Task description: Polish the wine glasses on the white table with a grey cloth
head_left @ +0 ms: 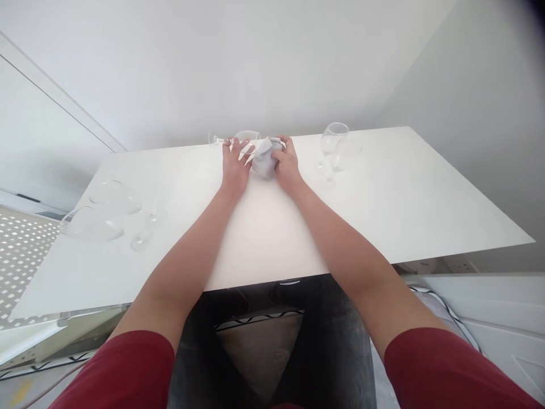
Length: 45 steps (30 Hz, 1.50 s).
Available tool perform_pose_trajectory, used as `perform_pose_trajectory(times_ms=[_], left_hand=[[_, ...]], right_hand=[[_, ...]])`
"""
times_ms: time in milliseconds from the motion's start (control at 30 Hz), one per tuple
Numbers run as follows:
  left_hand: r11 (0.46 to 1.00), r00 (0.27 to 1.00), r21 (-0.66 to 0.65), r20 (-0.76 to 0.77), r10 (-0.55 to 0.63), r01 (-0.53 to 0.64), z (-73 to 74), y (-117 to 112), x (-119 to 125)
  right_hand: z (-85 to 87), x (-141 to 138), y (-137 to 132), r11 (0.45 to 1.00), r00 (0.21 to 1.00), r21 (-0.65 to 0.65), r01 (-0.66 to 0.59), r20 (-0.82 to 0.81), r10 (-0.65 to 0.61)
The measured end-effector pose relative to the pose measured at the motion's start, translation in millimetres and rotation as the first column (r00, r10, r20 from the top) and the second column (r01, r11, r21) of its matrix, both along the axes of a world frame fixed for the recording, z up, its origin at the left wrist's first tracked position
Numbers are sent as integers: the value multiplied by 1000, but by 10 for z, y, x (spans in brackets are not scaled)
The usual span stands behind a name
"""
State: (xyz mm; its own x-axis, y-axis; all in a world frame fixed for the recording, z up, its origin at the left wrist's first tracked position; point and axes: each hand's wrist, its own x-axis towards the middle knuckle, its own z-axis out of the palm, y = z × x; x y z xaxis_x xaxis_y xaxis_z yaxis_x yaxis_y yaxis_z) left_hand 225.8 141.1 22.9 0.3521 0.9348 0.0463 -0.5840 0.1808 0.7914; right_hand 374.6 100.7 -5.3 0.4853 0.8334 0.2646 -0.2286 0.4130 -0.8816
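Observation:
My left hand [235,169] is closed around the stem of a clear wine glass [248,136]. The glass lies sideways in the air over the back of the white table [264,244], its foot to the left and its rim to the right. In my right hand [289,168] is a bunched light grey cloth [264,161], pinched between thumb and fingers. The cloth sits at the glass's rim; whether part of it is inside the bowl cannot be made out. Both hands are close together near the table's back edge.
Two clear stemmed glasses [335,138] stand on the right part of the table. At the left, two larger clear glasses [96,226] are near the edge. A wall [264,62] rises behind the table, and a perforated white surface [25,244] lies beyond its left end.

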Motion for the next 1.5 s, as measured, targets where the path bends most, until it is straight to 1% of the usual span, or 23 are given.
perform_pose_trajectory(times_ms=[100, 200, 300, 333, 400, 500, 600, 700, 767, 833, 933, 1067, 1133, 1200, 1233, 1300, 1367, 1433, 1500], left_hand=[[998, 998, 56, -62, 12, -9, -14, -35, 19], [995, 994, 101, -103, 39, -28, -42, -39, 32], [993, 993, 112, -106, 54, -42, -67, -29, 47], [993, 994, 112, -96, 56, -45, -70, -28, 52], [992, 996, 117, -65, 65, -58, -67, -33, 57], [991, 996, 104, -21, 85, -82, -45, -47, 52], [994, 996, 56, -11, 92, -91, -28, -51, 42], [997, 996, 35, -52, 71, -69, -33, -45, 44], [999, 995, 33, -94, 46, -43, -45, -42, 51], [999, 993, 32, -111, 38, -35, -55, -39, 57], [997, 993, 41, -92, 67, -64, -59, -31, 48], [992, 989, 59, -95, 116, -111, -48, -27, 12], [992, 991, 86, -85, 103, -95, -42, -38, 3], [991, 995, 120, -81, 65, -55, -39, -54, 9], [990, 995, 135, -87, 44, -32, -38, -60, 15], [988, 994, 153, -108, 21, -5, -38, -68, 27], [986, 993, 163, -117, -1, 20, -37, -69, 35], [979, 995, 189, -86, -58, 74, -30, -67, 35], [963, 990, 228, -41, -136, 142, -13, -66, 26]], right_hand=[[-25, 16, 3, 998, 999, 54, 27, 28, -29], [16, 25, -51, 991, 991, 70, 117, 62, -122], [63, 27, -91, 977, 976, 89, 195, 83, -202], [73, 23, -98, 976, 973, 98, 194, 105, -204], [81, 2, -102, 985, 969, 101, 142, 191, -159], [77, -42, -95, 998, 926, 40, 47, 374, -58], [65, -54, -86, 998, 875, 24, 52, 481, -57], [57, -25, -91, 993, 871, 45, 105, 477, -114], [60, -6, -105, 986, 882, 54, 160, 441, -167], [73, -6, -123, 983, 894, 50, 178, 409, -183], [108, -38, -148, 991, 899, 34, 130, 418, -133], [124, -89, -155, 998, 869, 59, 30, 492, -56], [101, -113, -144, 1000, 831, 30, -10, 556, -8], [68, -144, -129, 999, 790, -35, -39, 611, 53], [54, -162, -122, 996, 783, -63, -60, 616, 86], [42, -196, -116, 988, 809, -95, -125, 567, 157], [55, -210, -123, 975, 866, -101, -199, 447, 223], [85, -190, -146, 962, 914, -102, -252, 303, 272], [120, -148, -175, 954, 938, -109, -280, 183, 296]])
